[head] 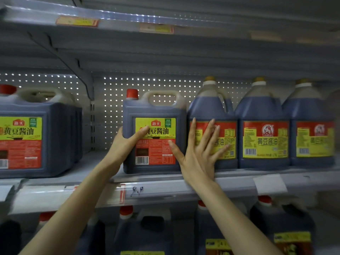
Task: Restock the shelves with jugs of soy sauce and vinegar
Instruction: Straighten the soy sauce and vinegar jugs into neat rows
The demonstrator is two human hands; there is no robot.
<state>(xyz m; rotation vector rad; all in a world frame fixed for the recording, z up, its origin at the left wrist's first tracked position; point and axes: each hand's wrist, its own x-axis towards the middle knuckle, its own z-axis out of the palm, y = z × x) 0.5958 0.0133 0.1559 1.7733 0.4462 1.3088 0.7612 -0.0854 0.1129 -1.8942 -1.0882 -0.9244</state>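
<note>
Rightward, tapered jugs beside square jug, left hand gripping it.

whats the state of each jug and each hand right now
square red-capped jug: upright on the middle shelf, cap on, filled with dark sauce
left hand: grips that jug's left edge, thumb on its label
right hand: fingers straight and spread, flat on the nearest yellow-capped jug
other two yellow-capped jugs: upright, caps on
left square jugs: upright, red cap on the front one
lower-shelf jugs: upright, red caps on
</note>
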